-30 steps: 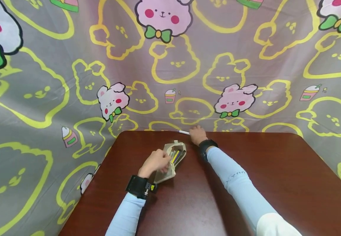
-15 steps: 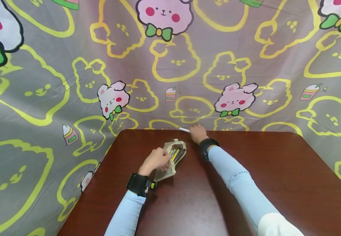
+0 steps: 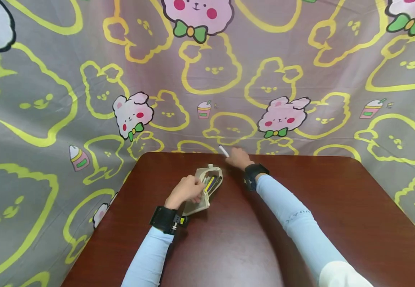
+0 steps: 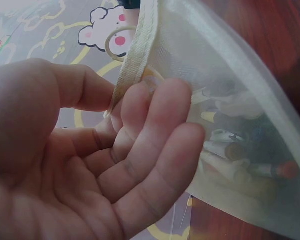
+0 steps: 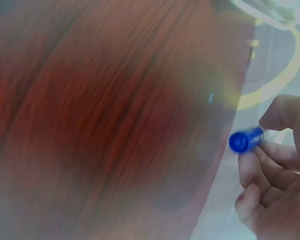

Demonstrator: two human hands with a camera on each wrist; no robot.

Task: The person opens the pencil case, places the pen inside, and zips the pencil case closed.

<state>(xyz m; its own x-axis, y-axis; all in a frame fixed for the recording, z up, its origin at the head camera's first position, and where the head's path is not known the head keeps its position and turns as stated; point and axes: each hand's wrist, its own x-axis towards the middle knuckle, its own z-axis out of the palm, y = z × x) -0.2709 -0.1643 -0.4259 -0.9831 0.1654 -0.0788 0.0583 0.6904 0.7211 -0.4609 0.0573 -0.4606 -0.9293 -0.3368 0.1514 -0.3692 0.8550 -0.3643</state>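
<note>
A translucent cream mesh pencil case (image 3: pixel 197 206) lies on the table with its mouth open, and several pens (image 3: pixel 212 184) show inside. My left hand (image 3: pixel 185 189) pinches the case's zipped rim (image 4: pixel 134 62) between thumb and index finger; its other fingers lie against the mesh in the left wrist view. At the table's far edge, my right hand (image 3: pixel 239 158) pinches a marker (image 3: pixel 223 151) with a white body. The marker's blue end (image 5: pixel 246 140) faces the camera in the right wrist view. Its white end points up and left, away from the case.
The dark red-brown table (image 3: pixel 318 207) spreads to both sides of the arms. A grey cartoon-print curtain (image 3: pixel 229 95) hangs right behind its far edge and along the left. Blurred pale mesh (image 5: pixel 275 10) shows at the top of the right wrist view.
The marker has tilted from nearly flat to a steeper slant, with my right hand still pinching it. My left hand keeps its place on the case. The head view has shifted slightly.
</note>
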